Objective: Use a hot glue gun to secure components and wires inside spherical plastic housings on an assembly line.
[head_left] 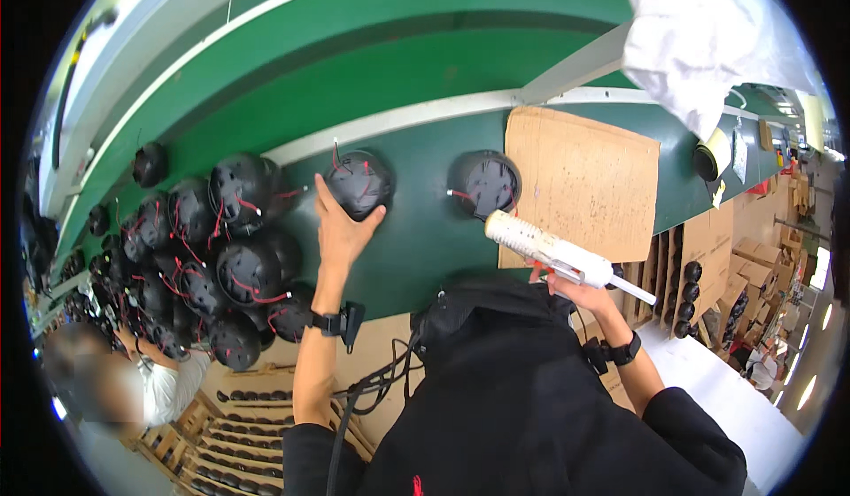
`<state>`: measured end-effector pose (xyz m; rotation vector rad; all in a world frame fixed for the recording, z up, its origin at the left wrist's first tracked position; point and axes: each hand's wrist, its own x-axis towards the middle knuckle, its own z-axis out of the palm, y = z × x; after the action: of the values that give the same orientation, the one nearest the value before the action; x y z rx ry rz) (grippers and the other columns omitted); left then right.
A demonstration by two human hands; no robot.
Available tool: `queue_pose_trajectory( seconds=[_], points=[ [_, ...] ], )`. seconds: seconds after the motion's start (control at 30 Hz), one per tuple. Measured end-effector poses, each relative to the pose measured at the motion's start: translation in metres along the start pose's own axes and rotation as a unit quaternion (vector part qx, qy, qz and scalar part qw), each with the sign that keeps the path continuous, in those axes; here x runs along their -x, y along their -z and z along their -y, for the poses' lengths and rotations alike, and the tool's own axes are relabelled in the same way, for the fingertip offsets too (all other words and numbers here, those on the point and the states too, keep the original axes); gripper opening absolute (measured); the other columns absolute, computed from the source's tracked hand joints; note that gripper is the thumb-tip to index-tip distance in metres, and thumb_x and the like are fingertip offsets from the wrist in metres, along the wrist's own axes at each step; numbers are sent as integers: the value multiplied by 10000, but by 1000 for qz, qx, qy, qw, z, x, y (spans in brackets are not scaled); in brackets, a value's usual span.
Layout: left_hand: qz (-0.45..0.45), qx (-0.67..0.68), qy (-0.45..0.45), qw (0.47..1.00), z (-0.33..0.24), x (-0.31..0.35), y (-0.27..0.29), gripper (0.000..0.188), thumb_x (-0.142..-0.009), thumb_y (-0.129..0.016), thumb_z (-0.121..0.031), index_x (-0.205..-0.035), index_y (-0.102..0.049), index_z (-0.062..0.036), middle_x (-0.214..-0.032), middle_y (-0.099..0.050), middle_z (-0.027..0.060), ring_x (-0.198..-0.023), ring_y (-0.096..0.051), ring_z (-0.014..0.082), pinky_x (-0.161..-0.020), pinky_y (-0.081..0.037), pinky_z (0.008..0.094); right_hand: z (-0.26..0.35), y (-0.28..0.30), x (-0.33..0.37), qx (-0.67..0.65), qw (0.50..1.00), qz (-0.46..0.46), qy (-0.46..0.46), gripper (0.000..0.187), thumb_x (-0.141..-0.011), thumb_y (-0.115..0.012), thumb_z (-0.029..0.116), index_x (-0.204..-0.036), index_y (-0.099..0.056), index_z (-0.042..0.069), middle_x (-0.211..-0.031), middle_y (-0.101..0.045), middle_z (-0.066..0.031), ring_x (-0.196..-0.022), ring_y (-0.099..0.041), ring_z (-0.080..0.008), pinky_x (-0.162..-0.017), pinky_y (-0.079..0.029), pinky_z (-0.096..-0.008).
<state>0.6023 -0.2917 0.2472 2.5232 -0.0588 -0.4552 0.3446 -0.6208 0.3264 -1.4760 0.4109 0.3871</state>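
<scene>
My left hand (341, 235) grips a black dome-shaped housing (361, 180) on the green bench, fingers along its left side and thumb at its lower right. A thin wire with a small plug stands up from that housing. In my right hand (577, 291) is a white glue gun (553, 253), a white stick jutting from its back end. Its yellowed nozzle points up and left, close to a second black housing (487, 182). This one shows its ribbed inside and a red wire with a white plug.
Several wired black housings (248, 270) are heaped on the bench to the left. A stained cardboard sheet (584, 186) lies at right, near a tape roll (711, 158). Another person's white sleeve (177, 390) shows at lower left, beside racks of black parts (239, 452). White plastic (682, 36) hangs at upper right.
</scene>
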Motion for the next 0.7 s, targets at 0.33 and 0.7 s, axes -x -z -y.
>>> queue_pose_trajectory(
  seconds=[0.33,0.7],
  points=[
    [96,236,-46,966,31,76,-11,906,-838,-823,-217,-1521,-281,31,-898,-721,115,-790,-688,181,-764,-559,326,27,-34,-41,289,941,93,152,417,-770,-725,218,-1128,-621,31,-991,-647,-156,-924,-650,-354,-790,-515,-402],
    [256,368,-110,887,29,-13,-19,143,-899,-727,-68,-1017,-762,5,-855,-726,69,-714,-655,107,-657,-544,269,17,-69,-78,464,843,124,243,406,-768,-748,217,-1108,-578,73,-1098,-633,-69,-1043,-638,-294,-715,-556,-402]
  ],
)
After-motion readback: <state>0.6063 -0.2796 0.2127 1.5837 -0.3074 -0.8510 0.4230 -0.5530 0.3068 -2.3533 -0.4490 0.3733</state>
